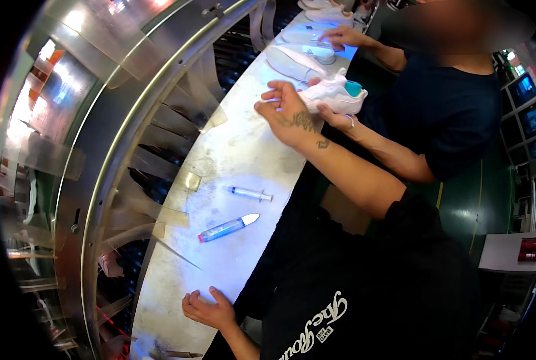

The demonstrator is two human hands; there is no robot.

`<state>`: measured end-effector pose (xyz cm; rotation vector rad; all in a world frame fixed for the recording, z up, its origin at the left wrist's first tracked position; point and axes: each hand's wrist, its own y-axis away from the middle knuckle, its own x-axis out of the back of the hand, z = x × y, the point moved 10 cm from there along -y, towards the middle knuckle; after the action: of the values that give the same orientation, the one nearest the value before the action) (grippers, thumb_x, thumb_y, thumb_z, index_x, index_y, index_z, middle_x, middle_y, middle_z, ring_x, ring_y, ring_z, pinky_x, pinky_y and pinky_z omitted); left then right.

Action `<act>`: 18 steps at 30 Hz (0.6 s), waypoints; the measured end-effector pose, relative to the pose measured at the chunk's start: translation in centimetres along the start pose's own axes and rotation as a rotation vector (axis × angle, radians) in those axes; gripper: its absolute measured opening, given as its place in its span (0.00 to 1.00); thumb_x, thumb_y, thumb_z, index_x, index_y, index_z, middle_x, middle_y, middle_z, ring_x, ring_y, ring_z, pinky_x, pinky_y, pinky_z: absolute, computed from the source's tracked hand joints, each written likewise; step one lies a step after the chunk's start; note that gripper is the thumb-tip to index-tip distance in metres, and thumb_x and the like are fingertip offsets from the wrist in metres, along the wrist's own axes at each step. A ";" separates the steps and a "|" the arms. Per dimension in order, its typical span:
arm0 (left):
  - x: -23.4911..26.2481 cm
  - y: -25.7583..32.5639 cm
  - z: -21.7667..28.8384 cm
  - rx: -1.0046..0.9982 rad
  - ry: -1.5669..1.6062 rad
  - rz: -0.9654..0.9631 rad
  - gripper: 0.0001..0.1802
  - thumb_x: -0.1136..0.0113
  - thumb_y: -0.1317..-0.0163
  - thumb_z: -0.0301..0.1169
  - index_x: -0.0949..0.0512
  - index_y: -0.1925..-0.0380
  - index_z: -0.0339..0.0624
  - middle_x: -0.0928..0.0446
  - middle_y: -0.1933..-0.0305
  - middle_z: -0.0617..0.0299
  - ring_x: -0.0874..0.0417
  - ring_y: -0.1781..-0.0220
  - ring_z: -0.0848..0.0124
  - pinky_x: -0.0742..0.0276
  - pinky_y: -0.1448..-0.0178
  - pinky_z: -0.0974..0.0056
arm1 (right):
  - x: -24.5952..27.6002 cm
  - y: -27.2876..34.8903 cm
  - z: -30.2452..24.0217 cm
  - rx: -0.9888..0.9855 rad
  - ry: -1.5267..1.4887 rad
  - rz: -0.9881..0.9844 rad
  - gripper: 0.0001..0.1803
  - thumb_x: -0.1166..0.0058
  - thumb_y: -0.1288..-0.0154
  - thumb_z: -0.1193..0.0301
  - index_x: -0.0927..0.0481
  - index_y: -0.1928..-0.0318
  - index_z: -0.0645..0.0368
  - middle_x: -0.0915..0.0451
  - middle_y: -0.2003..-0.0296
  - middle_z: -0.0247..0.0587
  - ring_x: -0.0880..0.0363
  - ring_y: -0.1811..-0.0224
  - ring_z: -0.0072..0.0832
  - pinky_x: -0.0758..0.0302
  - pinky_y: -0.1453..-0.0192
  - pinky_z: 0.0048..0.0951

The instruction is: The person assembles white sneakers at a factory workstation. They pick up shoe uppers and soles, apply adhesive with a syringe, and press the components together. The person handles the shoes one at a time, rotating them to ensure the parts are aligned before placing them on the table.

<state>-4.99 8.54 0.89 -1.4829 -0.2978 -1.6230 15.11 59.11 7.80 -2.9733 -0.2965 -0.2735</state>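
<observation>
My right hand [287, 114] is raised over the far part of the bench, its fingers loosely bent and apart, with nothing seen in them. Right beside it is a white sneaker [340, 96] with a turquoise lining; whether I touch it I cannot tell. A co-worker's hand [338, 118] supports that sneaker from below. My left hand [209, 309] lies at the bench's near edge, fingers spread and holding nothing. Between my hands lie a clear syringe [250, 193], a blue tube [223, 229] with a white tip and red end, and a thin pointed strip [184, 257].
A pale workbench [220, 162] runs away from me beside a curved metal rail [121, 144] with clear plastic flaps [166, 114]. Several pale shoe parts [292, 63] lie at the far end, under the co-worker's other hand [343, 39]. The co-worker stands close at my right.
</observation>
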 end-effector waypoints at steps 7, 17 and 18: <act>-0.5 -0.1 -0.2 0.051 0.020 -0.039 0.21 0.31 0.37 0.38 0.22 0.51 0.35 0.27 0.40 0.41 0.28 0.34 0.40 0.32 0.29 0.36 | -3.4 7.6 2.4 0.334 0.241 -0.488 0.24 0.28 0.32 0.64 0.19 0.42 0.63 0.16 0.53 0.49 0.14 0.47 0.40 0.17 0.42 0.39; 0.2 -0.1 0.4 0.050 0.008 -0.029 0.20 0.28 0.40 0.34 0.21 0.52 0.34 0.25 0.41 0.40 0.26 0.34 0.40 0.31 0.28 0.37 | -6.7 12.5 1.6 0.714 0.570 -0.573 0.21 0.24 0.39 0.57 0.12 0.52 0.55 0.16 0.44 0.41 0.21 0.35 0.41 0.33 0.28 0.48; 0.2 0.0 0.2 0.058 0.004 -0.025 0.20 0.28 0.41 0.34 0.21 0.52 0.34 0.26 0.40 0.40 0.26 0.34 0.39 0.31 0.28 0.37 | -6.7 12.4 1.9 0.719 0.560 -0.564 0.19 0.24 0.40 0.59 0.13 0.54 0.54 0.16 0.45 0.40 0.20 0.36 0.41 0.33 0.28 0.48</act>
<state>-4.81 8.63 1.13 -1.4372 -0.3598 -1.6232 11.55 46.17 3.13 -1.9598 -0.9176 -0.8273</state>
